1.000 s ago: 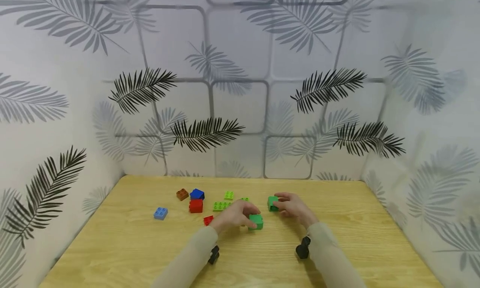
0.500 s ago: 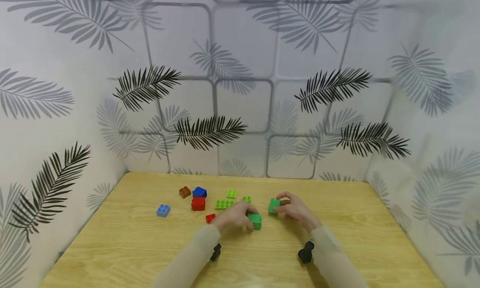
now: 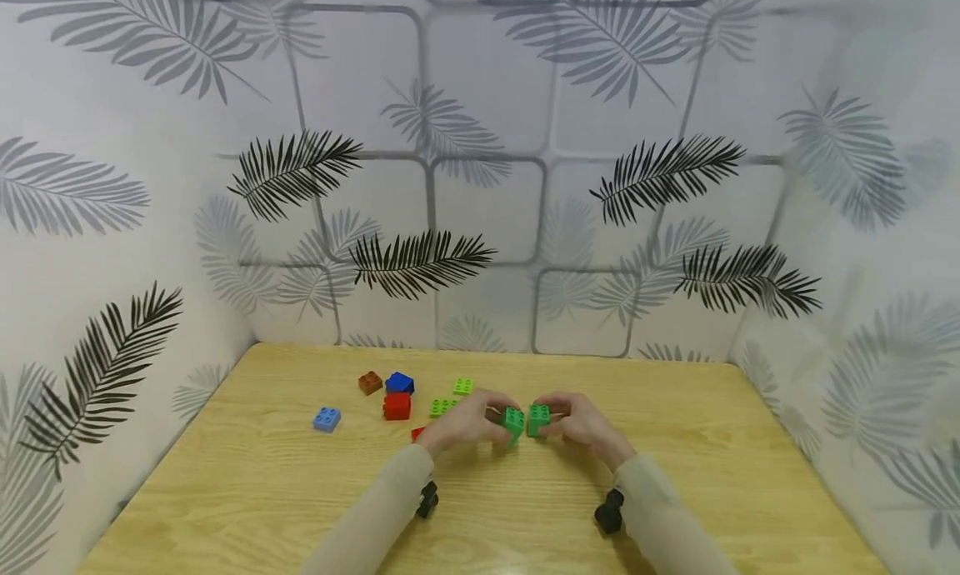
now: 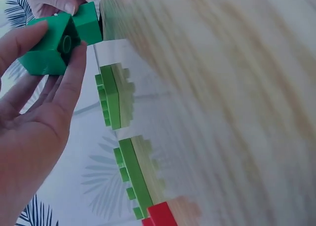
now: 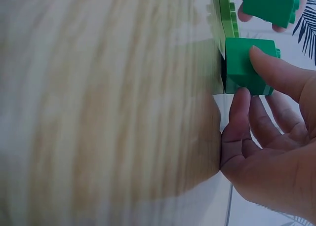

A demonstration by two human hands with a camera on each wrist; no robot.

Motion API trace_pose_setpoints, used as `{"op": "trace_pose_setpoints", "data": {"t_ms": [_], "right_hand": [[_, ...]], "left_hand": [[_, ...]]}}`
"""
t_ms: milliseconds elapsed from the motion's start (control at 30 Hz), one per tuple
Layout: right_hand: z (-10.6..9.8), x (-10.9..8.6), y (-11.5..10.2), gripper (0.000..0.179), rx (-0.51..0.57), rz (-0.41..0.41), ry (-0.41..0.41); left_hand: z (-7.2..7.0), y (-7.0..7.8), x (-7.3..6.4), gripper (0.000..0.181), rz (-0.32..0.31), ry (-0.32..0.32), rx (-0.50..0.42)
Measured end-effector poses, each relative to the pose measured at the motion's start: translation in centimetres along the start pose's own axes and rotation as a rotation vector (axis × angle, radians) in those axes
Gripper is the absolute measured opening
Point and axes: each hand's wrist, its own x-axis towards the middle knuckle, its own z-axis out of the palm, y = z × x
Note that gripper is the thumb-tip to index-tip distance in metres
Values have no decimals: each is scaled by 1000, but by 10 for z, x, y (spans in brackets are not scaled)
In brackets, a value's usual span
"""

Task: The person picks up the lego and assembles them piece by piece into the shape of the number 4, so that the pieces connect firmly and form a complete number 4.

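Note:
My left hand [image 3: 468,422] grips a green toy brick [image 4: 47,46] between thumb and fingers; the brick is tilted, and its hollow underside shows in the left wrist view. Just to its right, my right hand [image 3: 583,420] pinches a second green brick [image 5: 249,65] with thumb and fingertips, studs up and close over the table. A narrow gap separates the two bricks in the head view. In the right wrist view the left hand's brick appears higher off the table than the right one.
Left of the hands lie lime bricks [image 3: 462,386], a red block [image 3: 397,406], a blue brick [image 3: 400,382], a brown brick [image 3: 370,382] and a light blue brick [image 3: 326,419]. A small red brick [image 3: 417,432] is partly hidden by the left hand. A patterned wall stands behind the table [image 3: 300,508].
The left hand has lifted and turned its green brick, moving it slightly away from me. The right hand has tipped its brick studs up and brought it left, close beside the other.

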Motion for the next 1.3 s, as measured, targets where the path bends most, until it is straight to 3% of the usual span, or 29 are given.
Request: {"op": "trace_pose_setpoints", "data": {"t_ms": [200, 467, 767, 967, 1100, 1300], "right_hand": [[2, 1, 2, 43, 2, -42, -45], [3, 2, 1, 41, 5, 2, -25], [7, 2, -1, 40, 6, 38, 5], [11, 1, -1, 44, 26, 77, 17], [11, 1, 0, 44, 27, 86, 14], [12, 3, 1, 40, 19, 101, 17]], "left_hand": [[-1, -4, 5, 35, 34, 51, -99], [0, -2, 10, 32, 69, 127, -57], [4, 1, 13, 46, 35, 179, -47], [8, -2, 16, 36, 71, 158, -96], [10, -1, 18, 36, 98, 134, -77], [11, 3, 20, 41, 82, 110, -25]]}}
